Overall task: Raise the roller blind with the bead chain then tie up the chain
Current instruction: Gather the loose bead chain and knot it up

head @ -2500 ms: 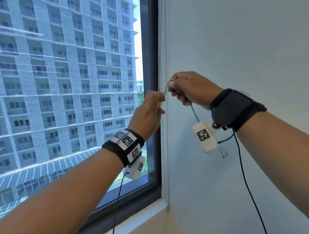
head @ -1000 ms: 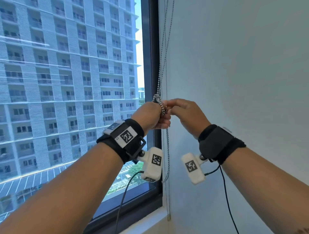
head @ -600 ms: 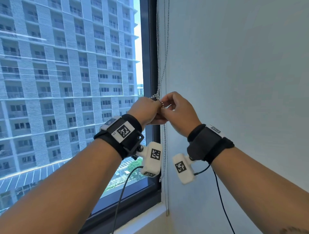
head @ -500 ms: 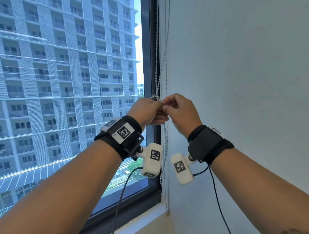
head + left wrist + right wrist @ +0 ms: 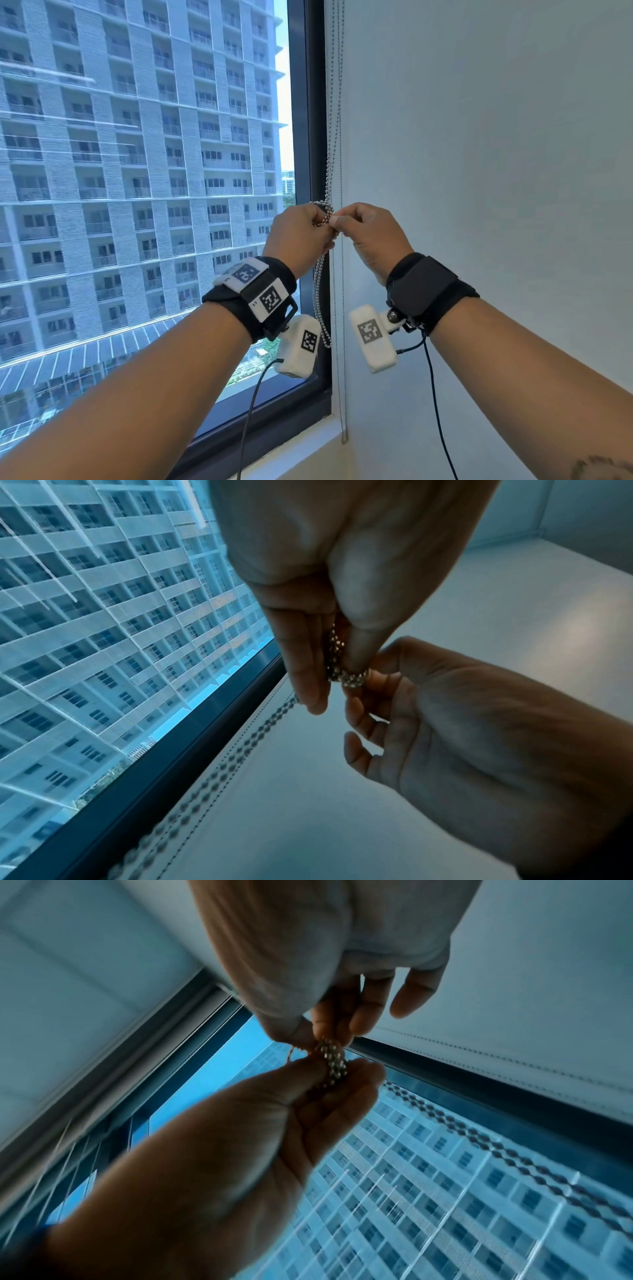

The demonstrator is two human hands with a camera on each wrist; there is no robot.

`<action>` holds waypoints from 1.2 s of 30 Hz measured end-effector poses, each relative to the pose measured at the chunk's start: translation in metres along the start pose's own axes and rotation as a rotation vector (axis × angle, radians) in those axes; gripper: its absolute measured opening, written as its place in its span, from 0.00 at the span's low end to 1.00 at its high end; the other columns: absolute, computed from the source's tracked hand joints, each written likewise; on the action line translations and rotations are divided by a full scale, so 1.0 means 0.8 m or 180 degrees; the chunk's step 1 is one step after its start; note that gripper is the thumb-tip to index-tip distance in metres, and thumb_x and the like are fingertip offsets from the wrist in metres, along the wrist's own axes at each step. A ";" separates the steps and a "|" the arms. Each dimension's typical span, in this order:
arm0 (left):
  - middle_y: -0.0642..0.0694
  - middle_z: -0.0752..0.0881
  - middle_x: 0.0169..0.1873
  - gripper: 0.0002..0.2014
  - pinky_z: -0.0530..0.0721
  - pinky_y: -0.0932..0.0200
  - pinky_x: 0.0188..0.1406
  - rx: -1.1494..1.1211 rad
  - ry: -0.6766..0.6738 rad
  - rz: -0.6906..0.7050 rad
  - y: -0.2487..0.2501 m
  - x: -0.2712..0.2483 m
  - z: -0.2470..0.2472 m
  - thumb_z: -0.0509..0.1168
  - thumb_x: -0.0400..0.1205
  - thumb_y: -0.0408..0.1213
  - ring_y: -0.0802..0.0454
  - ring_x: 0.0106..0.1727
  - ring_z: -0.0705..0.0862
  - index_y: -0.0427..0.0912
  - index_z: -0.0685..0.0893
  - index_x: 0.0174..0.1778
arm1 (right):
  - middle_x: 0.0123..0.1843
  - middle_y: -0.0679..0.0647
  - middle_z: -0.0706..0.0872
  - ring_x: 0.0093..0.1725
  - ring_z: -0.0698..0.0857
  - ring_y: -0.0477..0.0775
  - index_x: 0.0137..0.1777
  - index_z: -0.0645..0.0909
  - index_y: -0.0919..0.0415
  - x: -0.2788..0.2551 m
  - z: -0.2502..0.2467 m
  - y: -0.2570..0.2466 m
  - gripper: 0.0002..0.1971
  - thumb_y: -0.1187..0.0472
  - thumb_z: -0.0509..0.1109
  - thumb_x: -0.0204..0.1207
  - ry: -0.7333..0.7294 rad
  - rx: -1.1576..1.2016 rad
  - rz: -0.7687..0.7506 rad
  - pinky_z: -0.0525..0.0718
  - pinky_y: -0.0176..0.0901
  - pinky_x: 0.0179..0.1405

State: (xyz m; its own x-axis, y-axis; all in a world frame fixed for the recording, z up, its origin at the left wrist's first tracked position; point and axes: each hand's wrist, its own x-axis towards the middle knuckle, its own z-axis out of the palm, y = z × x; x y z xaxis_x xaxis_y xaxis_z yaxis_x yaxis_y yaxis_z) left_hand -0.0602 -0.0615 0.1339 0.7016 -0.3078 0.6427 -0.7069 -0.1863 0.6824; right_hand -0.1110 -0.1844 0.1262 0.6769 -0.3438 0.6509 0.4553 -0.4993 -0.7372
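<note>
Both hands meet at a bunched knot of bead chain (image 5: 322,216): the left hand (image 5: 296,236) pinches it between thumb and fingers (image 5: 301,647), the right hand (image 5: 373,236) nips its other side. The chain's loop hangs below, beside the dark window frame (image 5: 305,102) and the wall (image 5: 479,137).

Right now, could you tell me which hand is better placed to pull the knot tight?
Probably the right hand: it pinches the bead chain at the coil's free side, while the left hand holds the coil itself.
</note>
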 end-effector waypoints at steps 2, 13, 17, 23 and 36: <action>0.39 0.92 0.38 0.06 0.93 0.47 0.45 0.0060 -0.0133 0.0049 0.003 -0.001 0.003 0.69 0.82 0.34 0.49 0.39 0.94 0.35 0.87 0.44 | 0.39 0.49 0.85 0.37 0.81 0.43 0.44 0.85 0.60 0.000 0.000 -0.003 0.07 0.61 0.67 0.80 0.0064 -0.0405 -0.0048 0.77 0.36 0.37; 0.53 0.88 0.36 0.08 0.82 0.61 0.37 -0.0874 -0.0015 -0.0547 0.024 0.021 -0.014 0.74 0.79 0.39 0.58 0.31 0.79 0.41 0.93 0.52 | 0.43 0.56 0.71 0.43 0.68 0.54 0.41 0.75 0.56 -0.019 0.010 -0.012 0.06 0.54 0.63 0.75 -0.0185 0.0425 0.0413 0.67 0.51 0.45; 0.43 0.83 0.39 0.07 0.86 0.59 0.37 -0.1751 -0.0217 -0.1078 0.035 0.020 -0.015 0.69 0.82 0.31 0.55 0.32 0.78 0.34 0.90 0.53 | 0.33 0.53 0.70 0.34 0.67 0.51 0.33 0.72 0.64 -0.013 0.011 -0.008 0.15 0.61 0.61 0.81 -0.0125 -0.0174 0.0151 0.65 0.50 0.38; 0.46 0.85 0.34 0.06 0.88 0.54 0.47 -0.1747 -0.0417 -0.1229 0.031 0.020 -0.026 0.66 0.84 0.36 0.51 0.35 0.84 0.40 0.87 0.44 | 0.33 0.60 0.76 0.34 0.72 0.54 0.33 0.74 0.63 -0.008 0.011 0.004 0.15 0.61 0.60 0.81 0.0082 -0.0553 0.0058 0.70 0.53 0.36; 0.43 0.88 0.39 0.10 0.92 0.59 0.43 -0.2981 -0.0282 -0.1369 0.019 0.019 -0.022 0.62 0.88 0.34 0.52 0.39 0.87 0.35 0.85 0.45 | 0.44 0.60 0.92 0.32 0.92 0.57 0.46 0.78 0.60 -0.008 0.017 0.022 0.04 0.62 0.63 0.82 0.0120 -0.0009 0.0230 0.87 0.49 0.36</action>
State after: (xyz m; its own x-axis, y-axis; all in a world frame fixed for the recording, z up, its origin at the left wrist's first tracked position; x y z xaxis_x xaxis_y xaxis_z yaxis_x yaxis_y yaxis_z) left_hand -0.0588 -0.0527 0.1601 0.8422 -0.4618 0.2783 -0.0176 0.4923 0.8702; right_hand -0.0993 -0.1807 0.1066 0.6857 -0.4085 0.6024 0.4043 -0.4744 -0.7820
